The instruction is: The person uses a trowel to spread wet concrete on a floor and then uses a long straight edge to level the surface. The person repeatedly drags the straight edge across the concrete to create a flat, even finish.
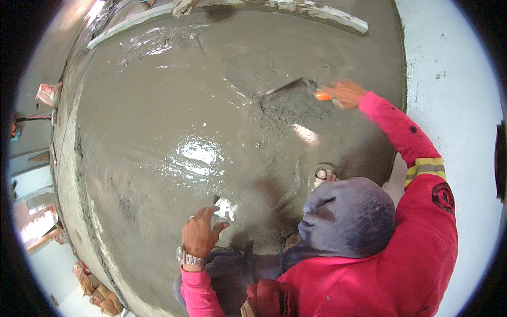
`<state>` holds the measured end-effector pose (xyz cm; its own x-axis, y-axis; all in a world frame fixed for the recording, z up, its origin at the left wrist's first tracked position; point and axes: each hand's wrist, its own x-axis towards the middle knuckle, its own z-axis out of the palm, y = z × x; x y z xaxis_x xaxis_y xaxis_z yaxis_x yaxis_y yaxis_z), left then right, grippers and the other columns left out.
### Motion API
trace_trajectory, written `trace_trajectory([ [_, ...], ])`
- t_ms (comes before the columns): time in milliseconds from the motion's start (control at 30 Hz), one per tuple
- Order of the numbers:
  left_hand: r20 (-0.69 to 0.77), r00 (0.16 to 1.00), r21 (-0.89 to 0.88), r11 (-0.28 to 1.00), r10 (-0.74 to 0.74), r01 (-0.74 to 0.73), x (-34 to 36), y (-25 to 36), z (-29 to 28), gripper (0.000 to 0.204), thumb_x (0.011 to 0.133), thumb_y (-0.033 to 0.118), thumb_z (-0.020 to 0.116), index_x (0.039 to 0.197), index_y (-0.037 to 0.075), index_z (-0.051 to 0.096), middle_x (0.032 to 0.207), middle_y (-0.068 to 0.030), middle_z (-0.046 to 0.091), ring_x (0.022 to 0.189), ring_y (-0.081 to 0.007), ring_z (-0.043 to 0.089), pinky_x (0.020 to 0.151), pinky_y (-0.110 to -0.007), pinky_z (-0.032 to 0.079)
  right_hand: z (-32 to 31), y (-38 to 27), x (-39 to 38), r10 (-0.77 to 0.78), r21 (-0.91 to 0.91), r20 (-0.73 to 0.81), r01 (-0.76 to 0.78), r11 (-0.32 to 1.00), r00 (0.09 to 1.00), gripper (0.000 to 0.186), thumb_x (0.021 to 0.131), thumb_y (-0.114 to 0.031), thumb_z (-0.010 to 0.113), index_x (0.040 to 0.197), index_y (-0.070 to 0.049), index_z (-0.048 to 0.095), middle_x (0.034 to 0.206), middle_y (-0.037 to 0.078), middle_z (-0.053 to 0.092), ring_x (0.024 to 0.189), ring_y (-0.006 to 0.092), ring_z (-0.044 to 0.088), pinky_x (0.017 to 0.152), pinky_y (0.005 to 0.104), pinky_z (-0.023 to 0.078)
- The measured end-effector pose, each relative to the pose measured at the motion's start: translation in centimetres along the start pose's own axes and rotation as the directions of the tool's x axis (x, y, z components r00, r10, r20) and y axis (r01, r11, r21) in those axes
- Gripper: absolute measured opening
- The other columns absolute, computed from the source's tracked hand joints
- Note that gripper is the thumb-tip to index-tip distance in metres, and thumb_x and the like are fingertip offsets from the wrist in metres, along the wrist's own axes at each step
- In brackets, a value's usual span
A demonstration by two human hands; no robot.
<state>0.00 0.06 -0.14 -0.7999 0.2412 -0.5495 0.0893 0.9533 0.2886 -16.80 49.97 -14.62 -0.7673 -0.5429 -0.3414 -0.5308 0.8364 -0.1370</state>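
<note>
Nearest the camera, the left hand (200, 232), fingers spread, held a small shiny trowel (226, 207) on wet cement (158, 132). Farther out, the right hand (346, 93) gripped the orange handle of a long float (288, 89), its long axis running left from the hand, slightly downward. Crumpled sacks, probably red-printed, lay beyond the slab's left edge (48, 94).

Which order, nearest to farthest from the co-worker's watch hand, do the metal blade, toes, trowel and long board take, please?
Measured from the watch hand in the head view:
1. Metal blade, just right of its fingers.
2. Toes, farther right in the wet cement.
3. Trowel, upper right, in the other hand's grip.
4. Long board, along the top edge.
</note>
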Motion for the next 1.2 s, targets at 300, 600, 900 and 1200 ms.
trace_trajectory([
  [300,0.007,0.999,0.032,0.999,0.034,-0.034,1.2,-0.3,0.2,0.042,0.073,0.028,0.075,0.108,0.011,0.061,0.104,-0.0137,0.065,0.089,-0.0358,0.063,0.072,-0.043,0.051,5.1,2.0,-8.1,0.465,0.104,-0.064,-0.458,0.883,0.883,0.062,0.077,-0.015,0.062,0.134,-0.011,0.039,0.077,0.019,0.064,0.072,0.041,0.062,0.066,0.0518,0.049],
  [600,0.0,0.997,0.011,0.997,0.074,-0.074,1.5,-0.6,0.6,0.04,0.073,0.027,0.075,0.107,0.011,0.062,0.104,-0.0135,0.065,0.09,-0.035,0.063,0.072,-0.042,0.051,6.1,-3.2,-12.1,0.472,0.249,-0.152,-0.428,0.869,0.869,0.061,0.076,-0.015,0.061,0.133,-0.008,0.038,0.079,0.023,0.063,0.073,0.0414,0.062,0.067,0.0517,0.049],
  [900,0.021,0.996,0.014,0.996,0.086,-0.086,1.4,-0.5,0.7,0.029,0.073,0.032,0.075,0.084,0.008,0.063,0.093,-0.0112,0.066,0.082,-0.0331,0.064,0.066,-0.042,0.05,1.9,-2.8,-8.9,0.333,0.515,-0.163,-0.208,0.831,0.929,0.06,0.077,-0.018,0.063,0.131,-0.005,0.042,0.08,0.017,0.064,0.065,0.0307,0.063,0.062,0.0441,0.049],
  [1200,0.042,0.998,0.022,0.999,0.044,-0.045,2.0,-0.7,2.1,0.027,0.076,0.033,0.072,0.092,0.012,0.067,0.095,-0.0102,0.068,0.081,-0.0316,0.065,0.067,-0.042,0.051,-5.2,-3.9,9.1,0.163,0.971,0.131,-0.16,0.179,0.978,0.03,0.089,-0.027,0.058,0.108,-0.005,0.05,0.06,0.0,0.048,0.048,0.0087,0.046,0.042,0.0298,0.04],
])
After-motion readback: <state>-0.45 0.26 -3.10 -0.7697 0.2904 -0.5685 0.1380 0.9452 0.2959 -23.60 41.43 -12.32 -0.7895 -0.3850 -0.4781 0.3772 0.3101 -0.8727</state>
